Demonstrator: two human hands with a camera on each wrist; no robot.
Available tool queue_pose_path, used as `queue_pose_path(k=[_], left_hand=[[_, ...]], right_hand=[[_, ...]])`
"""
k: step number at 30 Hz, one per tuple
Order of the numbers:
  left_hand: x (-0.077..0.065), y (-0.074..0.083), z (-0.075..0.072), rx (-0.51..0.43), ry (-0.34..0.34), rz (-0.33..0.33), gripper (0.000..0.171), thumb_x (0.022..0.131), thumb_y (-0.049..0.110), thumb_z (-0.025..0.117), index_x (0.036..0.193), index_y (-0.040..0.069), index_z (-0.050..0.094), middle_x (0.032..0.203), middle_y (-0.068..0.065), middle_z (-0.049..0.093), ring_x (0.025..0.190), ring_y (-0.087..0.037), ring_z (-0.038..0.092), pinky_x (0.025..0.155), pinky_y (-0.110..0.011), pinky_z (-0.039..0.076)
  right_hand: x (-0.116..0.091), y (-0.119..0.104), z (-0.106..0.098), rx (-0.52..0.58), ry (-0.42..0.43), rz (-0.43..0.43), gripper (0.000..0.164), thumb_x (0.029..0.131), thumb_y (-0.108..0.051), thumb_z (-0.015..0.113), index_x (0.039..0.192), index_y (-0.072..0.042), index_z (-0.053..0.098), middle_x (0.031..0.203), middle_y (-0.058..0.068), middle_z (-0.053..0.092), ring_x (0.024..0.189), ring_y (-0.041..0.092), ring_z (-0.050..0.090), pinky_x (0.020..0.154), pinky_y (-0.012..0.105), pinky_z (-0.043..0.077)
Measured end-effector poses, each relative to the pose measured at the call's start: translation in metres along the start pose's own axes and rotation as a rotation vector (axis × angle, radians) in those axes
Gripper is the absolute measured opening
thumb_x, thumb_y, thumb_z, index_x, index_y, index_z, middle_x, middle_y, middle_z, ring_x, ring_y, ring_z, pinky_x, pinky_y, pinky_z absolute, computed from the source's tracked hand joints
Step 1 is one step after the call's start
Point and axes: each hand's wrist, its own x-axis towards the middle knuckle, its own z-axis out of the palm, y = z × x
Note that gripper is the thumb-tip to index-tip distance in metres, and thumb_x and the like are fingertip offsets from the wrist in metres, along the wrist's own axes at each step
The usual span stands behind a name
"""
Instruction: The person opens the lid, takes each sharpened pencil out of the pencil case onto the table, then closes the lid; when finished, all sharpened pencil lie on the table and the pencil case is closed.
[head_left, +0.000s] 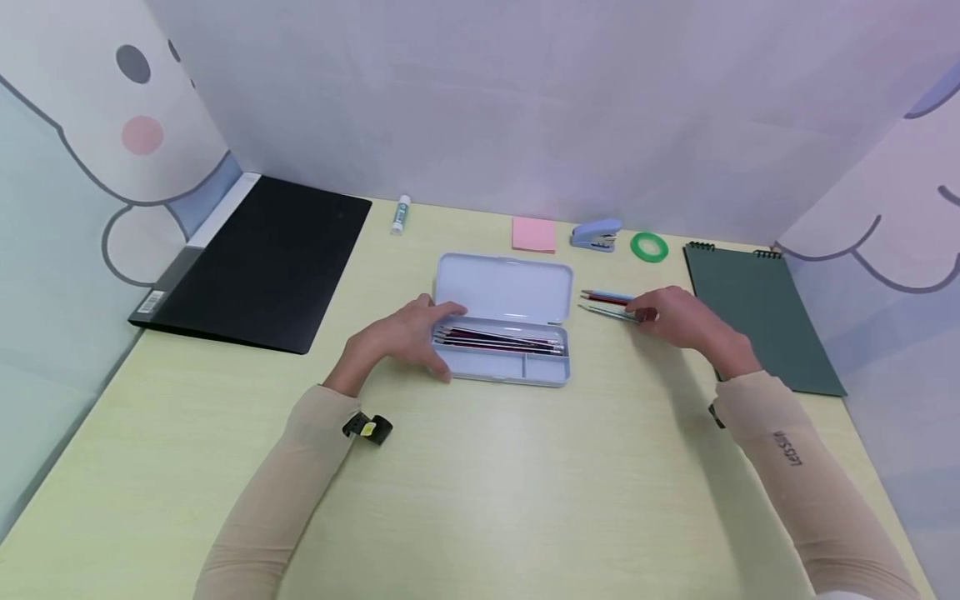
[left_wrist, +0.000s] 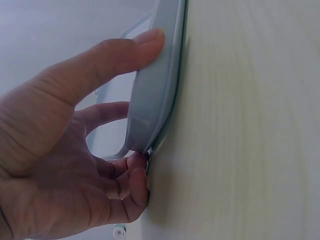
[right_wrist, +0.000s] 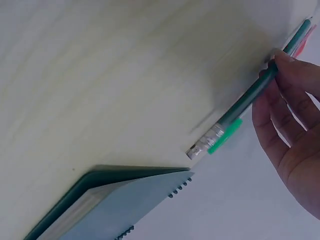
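Observation:
A pale blue-white pencil case (head_left: 480, 364) lies open on the table with its lid (head_left: 504, 287) folded back. Several dark pencils (head_left: 498, 340) rest in its rear compartment. My left hand (head_left: 408, 332) grips the case's left end, the thumb (left_wrist: 142, 50) along the front wall and other fingers around the end and back. To the right of the case, my right hand (head_left: 678, 317) pinches a dark green pencil (right_wrist: 247, 99) between thumb and fingers, its metal band and eraser end pointing toward the notebook. Just behind it lie a light blue pencil (head_left: 617, 294) and a dark red pencil (head_left: 606, 301), partly covered by the hand.
At the left lies a black folder (head_left: 281, 258). Along the back are a glue stick (head_left: 401, 214), pink sticky notes (head_left: 534, 235), a lilac stapler (head_left: 596, 234) and green tape (head_left: 637, 243). A dark green spiral notebook (head_left: 765, 317) lies at the right, beside the right forearm.

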Motion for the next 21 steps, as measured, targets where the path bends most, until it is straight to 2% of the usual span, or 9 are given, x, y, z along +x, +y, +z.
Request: queue_pose_path(k=[21], left_hand=[[0.0,0.001,0.0,-0.011,-0.004,-0.01,0.101,0.068,0.032,0.092,0.153,0.029,0.037,0.129,-0.017,0.042,0.111,-0.03,0.047,0.086,-0.041,0.046]], right_hand=[[-0.001,0.013,0.0,-0.038,0.072,0.042,0.029,0.091,0.0,0.062,0.118,0.002,0.068,0.103,0.019,0.071,0.089,0.03,0.063,0.078,0.05,0.051]])
